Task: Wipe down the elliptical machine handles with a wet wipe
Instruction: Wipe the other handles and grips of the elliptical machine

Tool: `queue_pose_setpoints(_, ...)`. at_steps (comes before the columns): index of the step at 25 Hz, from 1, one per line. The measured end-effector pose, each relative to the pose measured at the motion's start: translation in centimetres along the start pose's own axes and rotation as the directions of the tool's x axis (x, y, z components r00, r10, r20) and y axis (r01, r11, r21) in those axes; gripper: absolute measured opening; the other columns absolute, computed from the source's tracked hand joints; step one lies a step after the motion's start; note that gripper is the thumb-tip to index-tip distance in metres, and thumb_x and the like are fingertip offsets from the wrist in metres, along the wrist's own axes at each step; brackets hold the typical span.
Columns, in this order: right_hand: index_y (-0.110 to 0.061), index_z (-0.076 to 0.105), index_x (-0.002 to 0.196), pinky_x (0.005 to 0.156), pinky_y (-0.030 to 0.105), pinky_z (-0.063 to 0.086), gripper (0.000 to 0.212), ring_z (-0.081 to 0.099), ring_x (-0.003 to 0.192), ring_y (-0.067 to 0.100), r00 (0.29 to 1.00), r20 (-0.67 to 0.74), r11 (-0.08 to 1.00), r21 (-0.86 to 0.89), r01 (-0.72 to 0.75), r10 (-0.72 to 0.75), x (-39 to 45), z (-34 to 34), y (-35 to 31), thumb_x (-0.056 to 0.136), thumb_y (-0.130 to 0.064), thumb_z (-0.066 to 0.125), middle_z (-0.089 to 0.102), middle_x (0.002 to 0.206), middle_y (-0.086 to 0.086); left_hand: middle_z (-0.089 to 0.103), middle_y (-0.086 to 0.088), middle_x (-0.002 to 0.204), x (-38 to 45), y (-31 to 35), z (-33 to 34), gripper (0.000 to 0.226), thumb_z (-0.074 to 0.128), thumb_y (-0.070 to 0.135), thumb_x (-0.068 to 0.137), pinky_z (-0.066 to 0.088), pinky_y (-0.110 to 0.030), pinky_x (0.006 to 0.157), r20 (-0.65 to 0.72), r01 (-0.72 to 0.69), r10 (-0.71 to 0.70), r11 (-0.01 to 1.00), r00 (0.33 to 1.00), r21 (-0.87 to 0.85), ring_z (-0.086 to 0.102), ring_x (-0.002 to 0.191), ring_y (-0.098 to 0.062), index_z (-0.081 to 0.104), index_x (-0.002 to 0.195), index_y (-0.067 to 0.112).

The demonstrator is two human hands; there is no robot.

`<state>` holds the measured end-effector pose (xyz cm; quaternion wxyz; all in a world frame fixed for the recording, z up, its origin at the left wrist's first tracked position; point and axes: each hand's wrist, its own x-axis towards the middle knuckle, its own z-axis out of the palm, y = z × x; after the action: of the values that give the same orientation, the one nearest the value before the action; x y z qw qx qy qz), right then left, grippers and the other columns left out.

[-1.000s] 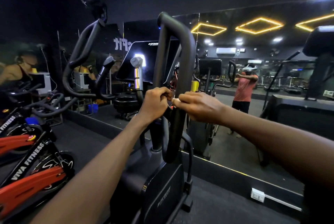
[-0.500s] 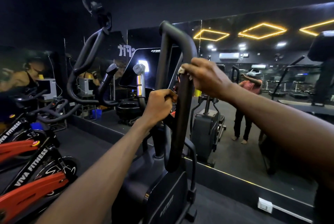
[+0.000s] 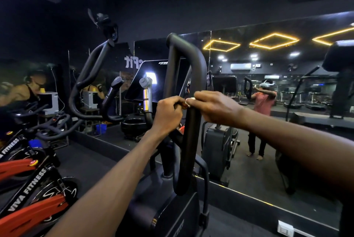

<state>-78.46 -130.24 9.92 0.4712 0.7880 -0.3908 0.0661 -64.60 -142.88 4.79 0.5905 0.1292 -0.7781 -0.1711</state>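
Observation:
The elliptical's black looped right handle (image 3: 191, 141) rises in front of me, bending over at the top. My right hand (image 3: 214, 105) wraps the handle's near bar about halfway up, with a white wet wipe (image 3: 188, 101) pressed under its fingers, only an edge showing. My left hand (image 3: 169, 113) is closed around the bar just left of it, knuckles nearly touching the right hand. The curved left handle (image 3: 90, 76) and the console screen (image 3: 151, 81) stand further left and behind.
Red and black spin bikes (image 3: 32, 189) crowd the lower left. A short silver-banded grip (image 3: 146, 95) stands beside the console. A wall mirror (image 3: 268, 122) runs along the right, reflecting me and other machines. The elliptical's dark base housing (image 3: 164, 210) is below my arms.
My right hand with the wipe slid up the handle bar, then came back down to mid height beside my left hand. The left hand stayed gripping the bar.

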Motion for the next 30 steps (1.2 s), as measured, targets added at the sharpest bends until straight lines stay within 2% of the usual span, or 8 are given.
queue_pose_setpoints(1, 0.000, 0.065, 0.113, 0.060, 0.039, 0.056, 0.027, 0.058, 0.075, 0.026, 1.000, 0.017, 0.999, -0.035, 0.017, -0.016, 0.2, -0.7, 1.0, 0.097, -0.010, 0.046, 0.059, 0.091, 0.013, 0.067, 0.010, 0.074, 0.1, 0.0, 0.0, 0.033, 0.050, -0.011, 0.080, 0.048, -0.012, 0.067, -0.025, -0.009, 0.009, 1.000, 1.000, -0.003, 0.061, 0.067, 0.004, 0.073, 0.083, 0.012)
queue_pose_setpoints(5, -0.002, 0.062, 0.119, 0.060, 0.040, 0.054, 0.027, 0.056, 0.070, 0.026, 0.919, -0.200, 0.938, 0.005, -0.347, 0.341, 2.5, -1.9, 3.3, 0.097, -0.013, 0.051, 0.057, 0.090, 0.014, 0.070, -0.005, 0.089, 1.6, 0.3, 0.1, 0.029, 0.047, -0.005, 0.078, 0.051, -0.024, 0.079, -0.231, -0.041, 0.049, 0.998, 0.972, 0.038, 0.063, 0.084, -0.017, 0.070, 0.091, 0.007)
queue_pose_setpoints(9, 0.002, 0.061, 0.121, 0.057, 0.040, 0.052, 0.030, 0.054, 0.071, 0.027, 0.999, -0.030, 0.996, -0.080, -0.027, 0.025, 0.5, -0.6, 1.4, 0.100, -0.011, 0.042, 0.054, 0.088, 0.013, 0.062, -0.006, 0.097, 3.2, 0.8, 0.7, 0.029, 0.050, -0.001, 0.072, 0.038, -0.020, 0.082, -0.321, -0.066, 0.109, 0.988, 0.941, 0.142, 0.055, 0.091, -0.022, 0.065, 0.094, 0.010)
queue_pose_setpoints(13, -0.004, 0.060, 0.123, 0.065, 0.046, 0.054, 0.029, 0.057, 0.079, 0.028, 0.903, -0.234, 0.920, -0.070, -0.386, 0.361, 3.9, -1.2, 4.7, 0.094, -0.011, 0.058, 0.056, 0.094, 0.013, 0.057, -0.012, 0.109, 6.1, 2.1, 1.5, 0.030, 0.055, 0.003, 0.074, 0.025, -0.017, 0.082, -0.319, -0.067, 0.144, 0.968, 0.937, 0.242, 0.049, 0.100, -0.026, 0.062, 0.102, 0.008)
queue_pose_setpoints(16, -0.002, 0.056, 0.126, 0.074, 0.041, 0.054, 0.029, 0.060, 0.081, 0.025, 0.890, -0.233, 0.920, 0.088, -0.383, 0.393, 2.2, 0.0, 1.7, 0.098, -0.010, 0.054, 0.061, 0.098, 0.012, 0.055, -0.013, 0.113, 8.1, 2.3, 1.3, 0.036, 0.056, 0.009, 0.071, 0.037, -0.031, 0.086, -0.380, -0.005, 0.096, 0.973, 0.920, 0.232, 0.047, 0.104, -0.029, 0.058, 0.107, 0.007)
queue_pose_setpoints(19, 0.000, 0.052, 0.114, 0.065, 0.042, 0.056, 0.025, 0.063, 0.075, 0.027, 0.883, -0.245, 0.915, 0.156, -0.371, 0.400, 1.9, -1.2, 1.8, 0.098, -0.018, 0.046, 0.064, 0.093, 0.016, 0.051, -0.013, 0.118, 9.8, 2.2, 1.1, 0.038, 0.057, 0.015, 0.076, 0.033, -0.030, 0.085, -0.375, 0.055, 0.045, 0.966, 0.926, 0.251, 0.045, 0.109, -0.029, 0.054, 0.113, 0.007)
queue_pose_setpoints(24, -0.001, 0.062, 0.101, 0.066, 0.041, 0.055, 0.011, 0.056, 0.077, 0.026, 0.725, -0.414, 0.824, 0.131, -0.551, 0.550, 5.9, -1.6, 5.5, 0.091, -0.004, 0.058, 0.055, 0.096, 0.017, 0.058, -0.016, 0.121, 12.0, 2.7, 1.1, 0.030, 0.042, 0.032, 0.097, 0.030, -0.034, 0.076, -0.308, 0.331, -0.332, 0.942, 0.892, -0.058, 0.056, 0.105, -0.037, 0.042, 0.120, 0.013)
queue_pose_setpoints(30, -0.001, 0.070, 0.099, 0.063, 0.034, 0.046, 0.017, 0.051, 0.076, 0.025, 0.753, -0.383, 0.829, 0.067, -0.555, 0.535, 8.6, -1.9, 7.1, 0.086, 0.001, 0.060, 0.056, 0.095, 0.020, 0.063, -0.014, 0.110, 11.7, 1.8, 1.6, 0.026, 0.038, 0.034, 0.099, 0.030, -0.036, 0.071, -0.325, 0.258, -0.244, 0.966, 0.914, -0.001, 0.060, 0.096, -0.036, 0.039, 0.117, 0.015)
